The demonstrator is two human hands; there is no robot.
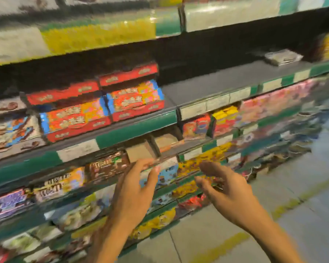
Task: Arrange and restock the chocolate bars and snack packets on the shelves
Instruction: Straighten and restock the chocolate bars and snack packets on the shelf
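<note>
Left hand [135, 188] and right hand [224, 188] both empty, fingers loosely spread, raised before green-edged shelves [137, 128]. Brown chocolate packets [107, 166] just left of left hand; red cardboard display boxes [95, 109] higher, far left. Frame blurred.

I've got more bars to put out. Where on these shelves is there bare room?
The widest bare stretch is the dark shelf right of the red display boxes, running to a lone flat packet near the far end. Below, the brown cartons above the left hand look nearly empty. The lower rows are packed tight.
</note>
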